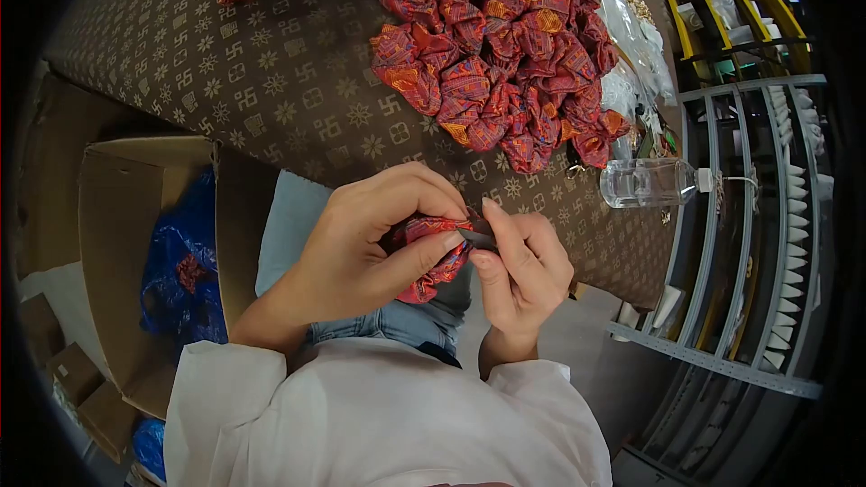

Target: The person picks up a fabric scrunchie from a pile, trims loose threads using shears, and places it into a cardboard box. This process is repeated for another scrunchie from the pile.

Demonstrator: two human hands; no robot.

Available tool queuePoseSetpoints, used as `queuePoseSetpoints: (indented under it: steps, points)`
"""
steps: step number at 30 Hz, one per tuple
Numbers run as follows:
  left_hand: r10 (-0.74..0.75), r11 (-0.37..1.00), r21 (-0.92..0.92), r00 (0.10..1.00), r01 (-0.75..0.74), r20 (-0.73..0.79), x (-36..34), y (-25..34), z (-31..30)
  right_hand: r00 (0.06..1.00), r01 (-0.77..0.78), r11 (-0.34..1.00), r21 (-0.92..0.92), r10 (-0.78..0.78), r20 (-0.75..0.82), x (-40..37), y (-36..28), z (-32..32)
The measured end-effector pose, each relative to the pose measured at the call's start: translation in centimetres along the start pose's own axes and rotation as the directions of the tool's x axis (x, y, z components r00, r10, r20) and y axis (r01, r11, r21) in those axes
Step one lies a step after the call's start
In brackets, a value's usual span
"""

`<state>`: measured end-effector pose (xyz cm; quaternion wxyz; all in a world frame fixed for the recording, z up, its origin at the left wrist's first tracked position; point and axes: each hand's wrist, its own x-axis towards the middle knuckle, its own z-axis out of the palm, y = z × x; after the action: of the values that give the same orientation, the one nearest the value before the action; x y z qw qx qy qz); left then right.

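Note:
My left hand (383, 230) is closed on a red patterned scrunchie (424, 233), its thumb and fingers pinching the fabric in front of my lap. Opposite it, my right hand (528, 266) pinches a dark, flat strip (478, 234) between thumb and forefinger. One end of that strip meets the scrunchie at my left thumb; whether it is elastic or a small tool I cannot make out. Beyond my hands, a heap of similar red scrunchies (505, 54) lies on the brown patterned tablecloth (298, 108).
A clear plastic bottle (649, 182) lies on its side at the table's right edge. To the left stands an open cardboard box (149, 158) with a blue plastic bag (185, 252) inside. Grey metal racks (722, 361) with spools line the right. Clear plastic bags (640, 45) lie behind the heap.

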<state>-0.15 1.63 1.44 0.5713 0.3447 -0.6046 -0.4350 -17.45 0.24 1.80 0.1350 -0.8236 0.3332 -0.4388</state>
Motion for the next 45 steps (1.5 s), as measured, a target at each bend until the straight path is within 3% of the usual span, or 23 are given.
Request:
queuePoseSetpoints:
  steps: [27,29,32,34,36,38,40,42,45]
  points:
    - [-0.047,0.996,-0.069,0.998,0.049,0.029,0.1,-0.2,-0.1,0.995,-0.080,0.996,0.049,0.082,-0.058,-0.6,-0.1,0.3]
    - [-0.054,0.996,-0.074,0.998,0.055,0.025,0.1,-0.3,-0.1,0.941,-0.277,0.928,0.250,0.315,-0.127,-0.9,-0.1,0.3]
    - [-0.068,0.993,-0.099,0.997,0.071,0.040,-0.1,-0.5,0.0,0.906,-0.305,0.857,0.416,0.395,-0.149,-1.2,0.2,0.5]
    - [-0.124,0.965,-0.226,0.991,0.131,0.044,-0.1,-0.8,0.0,0.886,-0.312,0.812,0.494,0.436,-0.156,-1.1,-0.1,0.8]
    - [-0.161,0.942,-0.289,0.985,0.170,0.053,-0.1,-0.7,0.1,0.840,-0.368,0.686,0.627,0.534,-0.091,-0.7,-0.6,1.0]
    - [-0.199,0.913,-0.349,0.978,0.209,0.064,0.0,-0.7,0.2,0.868,-0.389,0.723,0.571,0.496,-0.036,-0.9,-0.4,0.9]
    - [-0.092,0.971,-0.217,0.995,0.098,0.038,0.1,-0.9,0.1,0.888,-0.404,0.757,0.513,0.458,0.024,-0.9,-0.2,0.8]
    - [-0.075,0.985,-0.154,0.997,0.079,0.029,0.0,-0.9,0.0,0.923,-0.338,0.859,0.385,0.382,-0.042,-0.8,-0.1,0.7]
    - [-0.042,0.996,-0.073,0.999,0.043,0.018,0.0,-0.8,-0.2,0.949,-0.304,0.915,0.265,0.315,-0.001,-0.2,-0.6,0.0]
